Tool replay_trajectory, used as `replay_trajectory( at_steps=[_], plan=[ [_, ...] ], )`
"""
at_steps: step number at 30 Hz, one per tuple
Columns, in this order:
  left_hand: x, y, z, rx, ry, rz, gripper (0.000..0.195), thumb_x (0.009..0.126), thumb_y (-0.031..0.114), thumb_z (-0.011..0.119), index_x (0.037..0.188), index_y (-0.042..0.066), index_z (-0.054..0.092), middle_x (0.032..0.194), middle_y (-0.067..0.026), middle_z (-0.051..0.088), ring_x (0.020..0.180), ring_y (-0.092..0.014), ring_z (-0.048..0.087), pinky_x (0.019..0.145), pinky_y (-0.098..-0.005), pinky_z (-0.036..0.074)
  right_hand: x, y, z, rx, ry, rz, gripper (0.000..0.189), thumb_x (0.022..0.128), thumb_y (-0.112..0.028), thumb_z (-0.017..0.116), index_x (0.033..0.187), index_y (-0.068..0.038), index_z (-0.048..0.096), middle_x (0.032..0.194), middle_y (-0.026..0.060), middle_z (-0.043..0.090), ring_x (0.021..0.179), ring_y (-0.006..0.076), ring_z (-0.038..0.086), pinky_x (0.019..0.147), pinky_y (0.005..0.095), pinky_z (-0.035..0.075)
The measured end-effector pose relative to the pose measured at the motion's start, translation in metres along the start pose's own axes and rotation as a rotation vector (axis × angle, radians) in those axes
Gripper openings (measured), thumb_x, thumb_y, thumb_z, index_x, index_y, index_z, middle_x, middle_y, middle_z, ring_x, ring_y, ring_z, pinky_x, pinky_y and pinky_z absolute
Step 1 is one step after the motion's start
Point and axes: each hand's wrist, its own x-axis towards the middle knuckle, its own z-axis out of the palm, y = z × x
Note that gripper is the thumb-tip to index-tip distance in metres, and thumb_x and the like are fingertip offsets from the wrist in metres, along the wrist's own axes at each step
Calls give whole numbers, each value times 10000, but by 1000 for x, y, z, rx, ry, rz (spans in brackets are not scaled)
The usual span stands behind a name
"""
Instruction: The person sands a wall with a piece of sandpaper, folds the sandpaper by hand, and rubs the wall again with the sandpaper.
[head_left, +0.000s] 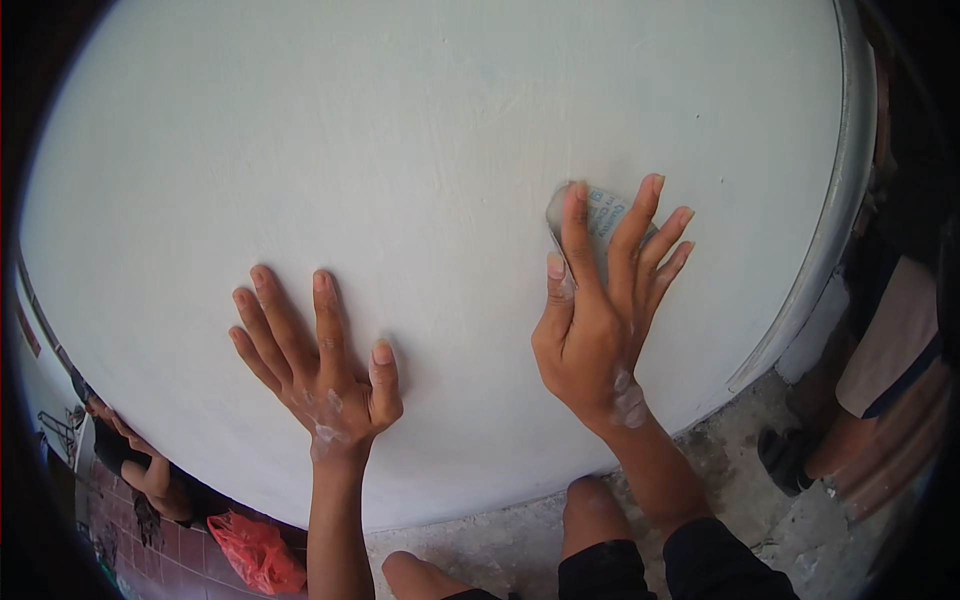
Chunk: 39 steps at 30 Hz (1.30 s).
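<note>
A broad, pale, painted wall surface (450, 150) fills most of the view, with faint streaks and small specks on it. My left hand (315, 360) lies against its lower left part, fingers spread, holding nothing. To the right, my right hand (607, 307) presses a folded piece of sandpaper (609, 214) to the surface, its printed backing facing up. The thumb is at the sheet's left edge and the forefinger lies over it. Whitish dust or paste marks both hands and wrists.
A red plastic bag (259, 555) lies on reddish floor tiles (176, 547) at lower left, near another person's arm (154, 480). Rough concrete floor (517, 544) runs below the wall. At right are another person's leg and dark shoe (784, 457), beyond a rounded edge trim (825, 255).
</note>
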Motion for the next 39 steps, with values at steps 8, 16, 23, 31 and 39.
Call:
replay_trajectory(
  at_steps=[8, 16, 23, 31, 39],
  plan=[
    [0, 1, -1, 4, -8, -21, 644, 969, 419, 349, 1496, 52, 402, 1592, -255, 232, 1502, -399, 142, 1187, -549, 43, 5, -7, -1, 45, 27, 32, 564, 970, -187, 512, 1517, -133, 388, 1588, 314, 146, 1468, 533, -22, 1088, 706, -111],
    [0, 3, -1, -19, -28, -35, 632, 976, 408, 346, 1495, 52, 404, 1585, -256, 250, 1499, -404, 152, 1189, -545, 49, 7, -6, -5, -37, -1, 3, 452, 1027, -198, 420, 1461, -84, 474, 1580, 336, 139, 1447, 571, -46, 1056, 743, -101],
    [2, 3, -1, -17, -27, -13, 634, 975, 414, 352, 1492, 52, 409, 1585, -255, 251, 1499, -401, 151, 1189, -545, 48, 9, -6, -3, -42, -72, 52, 459, 1027, -196, 418, 1472, -94, 459, 1598, 303, 122, 1451, 565, -36, 1064, 742, -85],
    [1, 1, 0, -56, -2, -45, 604, 960, 432, 388, 1446, 90, 495, 1564, -262, 294, 1492, -401, 179, 1199, -520, 22, 8, -5, -4, -89, -98, 70, 465, 1036, -262, 416, 1477, -118, 459, 1588, 303, 167, 1450, 567, -18, 1069, 743, -67],
    [1, 2, -2, -50, -5, -53, 609, 947, 425, 399, 1445, 89, 496, 1564, -263, 294, 1492, -401, 181, 1200, -522, 26, 1, -5, -7, -5, -90, 96, 456, 1043, -239, 394, 1472, -99, 461, 1586, 307, 168, 1448, 571, -15, 1078, 736, -52]
  ],
)
